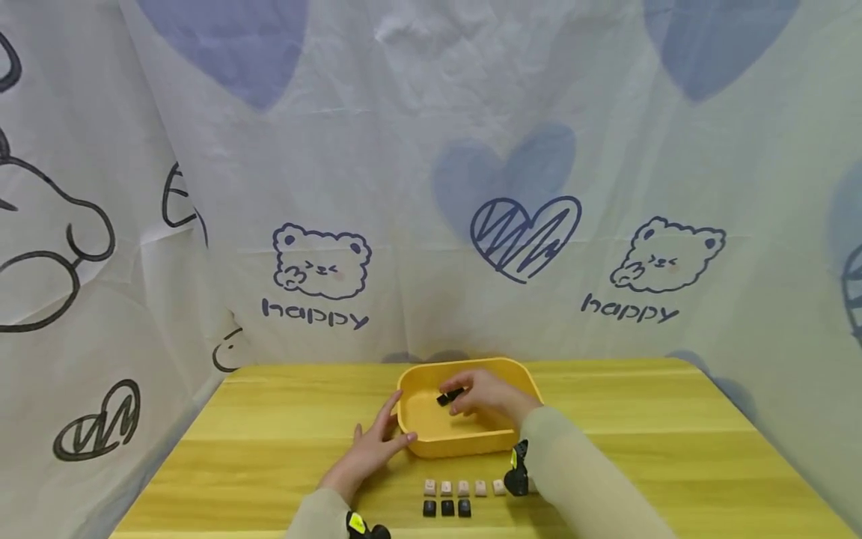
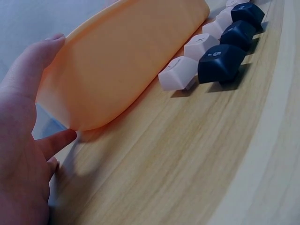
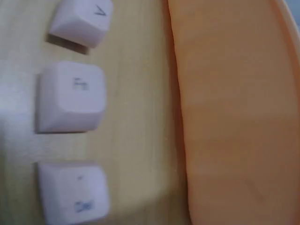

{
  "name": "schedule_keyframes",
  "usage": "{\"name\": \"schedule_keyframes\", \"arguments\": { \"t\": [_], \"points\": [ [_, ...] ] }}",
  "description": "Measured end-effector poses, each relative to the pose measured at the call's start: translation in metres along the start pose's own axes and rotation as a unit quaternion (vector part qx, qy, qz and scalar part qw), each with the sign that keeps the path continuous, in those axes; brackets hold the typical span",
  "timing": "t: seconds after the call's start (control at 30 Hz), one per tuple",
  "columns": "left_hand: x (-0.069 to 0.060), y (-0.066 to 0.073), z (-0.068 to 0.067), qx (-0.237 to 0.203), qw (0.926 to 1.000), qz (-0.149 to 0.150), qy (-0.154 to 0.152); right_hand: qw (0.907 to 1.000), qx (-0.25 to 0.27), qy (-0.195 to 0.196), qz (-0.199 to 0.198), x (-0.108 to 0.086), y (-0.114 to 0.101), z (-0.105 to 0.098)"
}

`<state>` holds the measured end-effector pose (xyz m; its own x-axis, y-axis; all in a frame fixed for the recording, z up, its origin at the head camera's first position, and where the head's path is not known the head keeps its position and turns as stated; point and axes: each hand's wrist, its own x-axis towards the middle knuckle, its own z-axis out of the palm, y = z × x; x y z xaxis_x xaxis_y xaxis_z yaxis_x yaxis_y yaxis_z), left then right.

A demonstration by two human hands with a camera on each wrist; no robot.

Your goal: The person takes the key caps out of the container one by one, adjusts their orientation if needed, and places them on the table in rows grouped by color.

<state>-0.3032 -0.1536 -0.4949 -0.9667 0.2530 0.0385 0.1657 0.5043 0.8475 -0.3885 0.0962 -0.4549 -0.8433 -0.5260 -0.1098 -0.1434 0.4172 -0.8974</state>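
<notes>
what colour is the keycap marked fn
Off-white with dark lettering; the Fn keycap shows best in the right wrist view.

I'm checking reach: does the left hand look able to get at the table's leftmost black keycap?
Probably yes: bare tabletop leaves the left hand free to approach that black keycap from its left.

Head view: is looking forward and down, farthest back
Left-wrist view: is facing along the yellow bin, near
Right-wrist view: is facing white keycaps, closest
Both wrists: are sharing the bin's outer wall

Left hand against an orange tub, pale keycaps and black keycaps nearby on the wooden table
</notes>
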Motion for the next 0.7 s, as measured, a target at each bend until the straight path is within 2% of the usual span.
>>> {"name": "schedule_keyframes", "arguments": {
  "t": [0.13, 0.37, 0.5, 0.7],
  "points": [
    [0.0, 0.0, -0.001, -0.003, 1.0, -0.004, -0.003, 0.9994, -0.011, -0.031, 0.009, 0.006, 0.002, -0.001],
    [0.001, -0.003, 0.001, -0.013, 0.9999, -0.001, -0.004, 0.9986, -0.004, -0.05, 0.017, 0.013, 0.004, -0.002],
    [0.002, -0.004, 0.001, -0.016, 0.9999, 0.0, -0.004, 0.9979, -0.01, -0.063, 0.012, 0.018, 0.005, -0.003],
    [0.002, -0.005, 0.0, -0.011, 0.9999, 0.0, 0.0, 0.996, -0.016, -0.086, -0.017, 0.025, 0.012, -0.006]
  ]
}}
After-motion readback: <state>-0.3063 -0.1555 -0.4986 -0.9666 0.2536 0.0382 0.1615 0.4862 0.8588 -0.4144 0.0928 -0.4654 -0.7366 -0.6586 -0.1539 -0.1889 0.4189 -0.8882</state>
